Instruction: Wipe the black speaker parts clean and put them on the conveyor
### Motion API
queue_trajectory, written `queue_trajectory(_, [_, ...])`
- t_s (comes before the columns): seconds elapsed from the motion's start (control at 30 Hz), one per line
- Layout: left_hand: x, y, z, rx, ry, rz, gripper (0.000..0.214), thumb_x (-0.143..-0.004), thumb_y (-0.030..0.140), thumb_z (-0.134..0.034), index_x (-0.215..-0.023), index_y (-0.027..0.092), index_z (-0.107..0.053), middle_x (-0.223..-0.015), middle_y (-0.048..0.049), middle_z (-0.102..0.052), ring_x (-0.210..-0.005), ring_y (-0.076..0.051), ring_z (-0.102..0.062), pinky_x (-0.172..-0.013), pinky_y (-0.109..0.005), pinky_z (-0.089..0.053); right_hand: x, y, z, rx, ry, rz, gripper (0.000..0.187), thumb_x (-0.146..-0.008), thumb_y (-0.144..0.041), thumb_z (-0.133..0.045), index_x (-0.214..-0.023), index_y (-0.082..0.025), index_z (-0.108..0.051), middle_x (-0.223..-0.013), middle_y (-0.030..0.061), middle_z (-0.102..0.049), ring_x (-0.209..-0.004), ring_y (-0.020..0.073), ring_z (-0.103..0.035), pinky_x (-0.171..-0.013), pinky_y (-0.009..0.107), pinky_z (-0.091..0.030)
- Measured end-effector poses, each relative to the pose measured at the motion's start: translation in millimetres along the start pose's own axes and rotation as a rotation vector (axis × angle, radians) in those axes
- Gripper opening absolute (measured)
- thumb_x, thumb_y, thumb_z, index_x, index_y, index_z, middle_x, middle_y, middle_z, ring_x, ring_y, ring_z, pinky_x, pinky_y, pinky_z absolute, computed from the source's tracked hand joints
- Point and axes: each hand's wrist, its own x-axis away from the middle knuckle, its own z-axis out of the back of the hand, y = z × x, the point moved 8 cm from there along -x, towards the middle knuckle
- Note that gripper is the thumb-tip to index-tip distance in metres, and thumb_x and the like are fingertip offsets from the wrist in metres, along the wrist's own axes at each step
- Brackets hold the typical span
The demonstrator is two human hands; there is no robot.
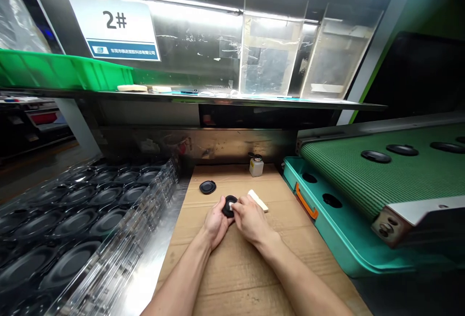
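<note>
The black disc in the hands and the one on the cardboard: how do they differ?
The held disc is tilted up in the left hand, while the other disc lies flat on the cardboard. Fingers hide part of the held disc, but the lying disc shows fully. A white cloth in the right hand touches the held disc, not the lying one. Both are black and round.

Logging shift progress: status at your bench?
Left hand cupping black round part. Right hand pressing small white pad on it. Cream bar beside right hand.
</note>
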Motion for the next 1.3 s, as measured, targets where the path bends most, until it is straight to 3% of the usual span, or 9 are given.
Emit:
queue_trajectory(0.13, [0,0,-0.1,-0.002,0.013,-0.001,0.021,-0.091,0.029,-0.050,-0.097,0.012,-0.062,-0.105,-0.0127,-0.068,-0.102,-0.022,-0.063,-0.088,-0.036,-0.052,-6,-5,0,0.008,0.057,-0.003,0.027,-0.093,-0.023,-0.041,-0.107,-0.026,-0.064,-0.094,0.0048,-0.059,-0.091,0.0183,-0.048,-0.077,0.028,-0.037])
queue_trajectory(0.27, [1,2,1.4,-0.009,0.054,-0.010,0.020,-0.091,0.028,-0.050,-0.095,0.012,-0.062,-0.102,-0.0129,-0.069,-0.099,-0.023,-0.064,-0.088,-0.038,-0.052,-3,4,-3,0.057,0.033,-0.091,0.024,-0.091,-0.020,-0.043,-0.095,-0.023,-0.067,-0.091,0.0063,-0.059,-0.090,0.0197,-0.049,-0.074,0.029,-0.037])
queue_trajectory(0.37, [2,4,-2.0,-0.008,0.031,-0.042,0.019,-0.090,0.028,-0.052,-0.092,0.012,-0.062,-0.101,-0.0132,-0.069,-0.100,-0.023,-0.064,-0.089,-0.037,-0.051,1,-3,-7,-0.024,-0.023,-0.002,0.022,-0.090,-0.019,-0.045,-0.088,-0.022,-0.067,-0.088,0.0051,-0.059,-0.086,0.0178,-0.050,-0.072,0.027,-0.037])
queue_trajectory(0.47, [3,4,-6.3,-0.010,-0.012,-0.058,0.020,-0.090,0.029,-0.053,-0.091,0.011,-0.063,-0.103,-0.0131,-0.069,-0.103,-0.023,-0.063,-0.091,-0.036,-0.050,0,-8,-2,-0.088,0.023,0.056,0.024,-0.092,-0.022,-0.043,-0.098,-0.025,-0.066,-0.089,0.0037,-0.059,-0.087,0.0163,-0.050,-0.074,0.025,-0.038])
queue_trajectory(0.63, [2,4,-0.3,-0.002,0.055,-0.047,0.020,-0.091,0.027,-0.050,-0.097,0.011,-0.062,-0.105,-0.0144,-0.068,-0.103,-0.023,-0.063,-0.092,-0.040,-0.050,0,12,2,0.015,0.090,-0.105,0.025,-0.092,-0.023,-0.042,-0.092,-0.022,-0.067,-0.087,0.0061,-0.059,-0.088,0.0194,-0.050,-0.073,0.029,-0.038])
queue_trajectory(0.8, [3,5,-4.0,0.016,0.009,-0.072,0.021,-0.089,0.029,-0.054,-0.093,0.011,-0.064,-0.104,-0.0140,-0.068,-0.104,-0.023,-0.062,-0.093,-0.037,-0.049,1,-7,-3,-0.124,0.039,0.082,0.022,-0.091,-0.022,-0.044,-0.093,-0.024,-0.066,-0.088,0.0036,-0.059,-0.085,0.0160,-0.050,-0.074,0.025,-0.038])
queue_trajectory(0.93, [4,2,-6.2,-0.019,0.002,-0.037,0.020,-0.090,0.027,-0.053,-0.099,0.013,-0.064,-0.106,-0.0114,-0.068,-0.104,-0.023,-0.062,-0.092,-0.038,-0.050,-5,-2,6,-0.093,0.163,-0.017,0.027,-0.095,-0.024,-0.039,-0.106,-0.023,-0.064,-0.092,0.0043,-0.059,-0.089,0.0173,-0.049,-0.078,0.026,-0.037])
queue_trajectory(1.1, [5,3,-5.6,-0.043,0.020,-0.041,0.022,-0.090,0.028,-0.053,-0.098,0.012,-0.065,-0.105,-0.0133,-0.069,-0.103,-0.023,-0.063,-0.090,-0.038,-0.051,-4,10,6,0.022,0.155,-0.135,0.026,-0.095,-0.024,-0.039,-0.097,-0.022,-0.064,-0.089,0.0059,-0.058,-0.089,0.0189,-0.049,-0.078,0.028,-0.036])
queue_trajectory(1.3, [8,2,-13.0,-0.069,-0.032,-0.045,0.021,-0.088,0.027,-0.056,-0.102,0.013,-0.065,-0.106,-0.0112,-0.069,-0.107,-0.024,-0.061,-0.092,-0.037,-0.049,-5,0,9,-0.019,0.163,-0.058,0.027,-0.096,-0.027,-0.037,-0.098,-0.023,-0.063,-0.089,0.0043,-0.058,-0.088,0.0176,-0.049,-0.078,0.027,-0.036])
